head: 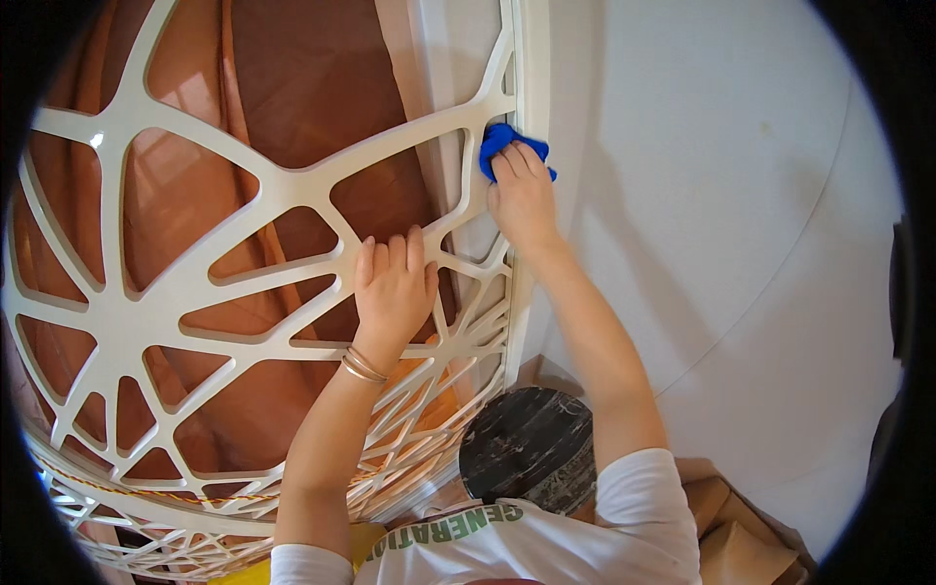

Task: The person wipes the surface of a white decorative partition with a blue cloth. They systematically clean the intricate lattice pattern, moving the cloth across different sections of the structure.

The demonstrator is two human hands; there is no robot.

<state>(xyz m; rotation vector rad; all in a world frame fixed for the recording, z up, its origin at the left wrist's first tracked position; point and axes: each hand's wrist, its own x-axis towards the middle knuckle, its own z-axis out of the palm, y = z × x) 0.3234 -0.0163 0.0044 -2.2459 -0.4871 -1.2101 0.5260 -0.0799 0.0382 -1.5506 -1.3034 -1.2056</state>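
Note:
A white openwork lattice screen (128, 322) fills the left and middle of the view, its branching bars bounding many rounded gaps. My right hand (525, 194) presses a crumpled blue cloth (500, 148) against the screen's right side, beside the pale upright frame (534, 80). Lower and to the left, my left hand (395, 281) rests on a junction of the bars, fingertips over its upper edge. Its palm side is hidden, so whether the fingers grip the bar does not show. Metal bangles (363, 365) circle the left wrist.
Brown drapery (314, 80) hangs behind the lattice. A white wall (695, 183) stands to the right. Below my arms is a round black marble-patterned top (523, 439). A cardboard box (746, 541) sits at the lower right. A red-and-yellow twisted cord (168, 497) runs along the lower lattice.

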